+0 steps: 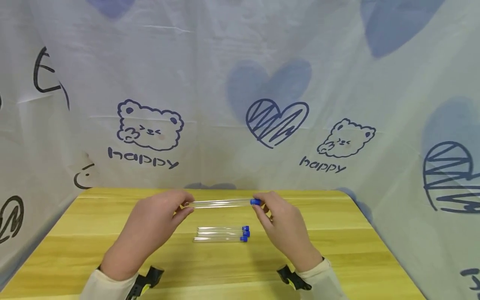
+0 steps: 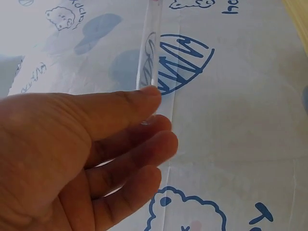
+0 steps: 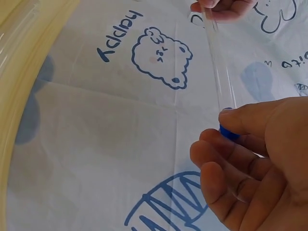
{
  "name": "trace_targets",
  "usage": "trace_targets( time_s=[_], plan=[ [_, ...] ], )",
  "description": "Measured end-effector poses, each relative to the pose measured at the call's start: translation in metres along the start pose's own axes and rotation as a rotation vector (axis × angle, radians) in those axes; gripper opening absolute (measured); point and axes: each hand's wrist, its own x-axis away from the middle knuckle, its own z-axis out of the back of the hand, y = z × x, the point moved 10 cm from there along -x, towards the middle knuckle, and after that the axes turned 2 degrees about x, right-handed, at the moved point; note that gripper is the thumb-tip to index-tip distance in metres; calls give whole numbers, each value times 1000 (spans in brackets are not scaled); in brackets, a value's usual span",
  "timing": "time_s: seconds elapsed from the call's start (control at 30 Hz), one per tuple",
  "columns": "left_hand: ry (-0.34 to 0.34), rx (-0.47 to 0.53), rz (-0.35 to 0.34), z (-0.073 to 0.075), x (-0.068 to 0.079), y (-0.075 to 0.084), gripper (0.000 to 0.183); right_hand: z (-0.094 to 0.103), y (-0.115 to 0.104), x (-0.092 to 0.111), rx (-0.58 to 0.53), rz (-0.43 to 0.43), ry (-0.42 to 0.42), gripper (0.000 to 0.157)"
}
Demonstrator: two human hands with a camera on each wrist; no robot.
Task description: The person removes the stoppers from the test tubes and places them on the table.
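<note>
Between both hands a clear test tube (image 1: pixel 223 203) is held level above the table. My left hand (image 1: pixel 159 223) pinches its plain end between thumb and fingertips, as the left wrist view shows up close. At the other end my right hand (image 1: pixel 283 223) grips the blue cap (image 3: pixel 229 132) with thumb and forefinger; the cap sits on the tube's end. Below, several more clear tubes (image 1: pixel 219 239) with blue caps (image 1: pixel 245 234) lie side by side on the table, caps to the right.
The wooden table (image 1: pixel 322 241) has a yellow grained top. Behind it and at both sides hangs a pale cloth (image 1: pixel 210 137) printed with hearts, bear faces and the word happy. Each wrist carries a black camera strap (image 1: pixel 294 278).
</note>
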Motion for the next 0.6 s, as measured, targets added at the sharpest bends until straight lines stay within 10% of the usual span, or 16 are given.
trace_targets(
  time_s=[0.6],
  plan=[
    [-90,42,87,-10,-2,-9,12,-5,4,1,-5,-55,-24,16]
  ],
)
